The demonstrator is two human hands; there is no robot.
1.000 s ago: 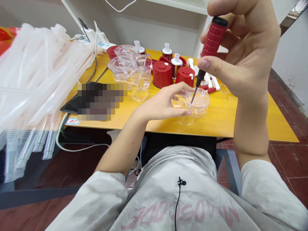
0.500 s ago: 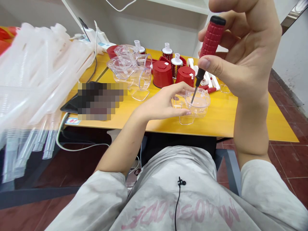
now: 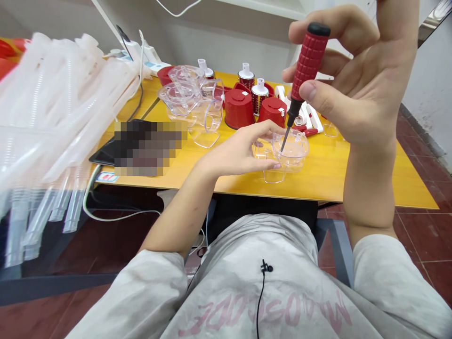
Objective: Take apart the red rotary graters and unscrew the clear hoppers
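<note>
presently, a precision screwdriver (image 3: 310, 61) with a ribbed red handle is found grasped in the right hand (image 3: 356, 80), pinched between thumb and fingers, with the remaining fingers raised clear. the grip is judged to be one of fine control, the shaft being kept steeply angled and directed downward. a clear plastic housing (image 3: 295, 147) is clasped by the left hand (image 3: 243, 150), the fingers being curved around its left side. the housing is thereby considered to be steadied against the yellow wooden tabletop (image 3: 328, 183), on which it appears to rest. the screwdriver tip is seen just inside the housing's open rim, so the housing is placed directly below the right hand and against the left. whether a screw is engaged cannot be told, the tip being too small to make out. beyond the hands, further clear housings (image 3: 190, 96) are grouped together, and red cups (image 3: 238, 109) and ribbed drums with white caps (image 3: 259, 96) are set close by, apparently within easy reach. small white parts (image 3: 310, 117) are laid to the right. a blurred bundle of clear plastic tubes (image 3: 67, 113) occupies the left of the view, and a flat black device (image 3: 100, 159) is partly hidden by a pixelated patch.
</note>
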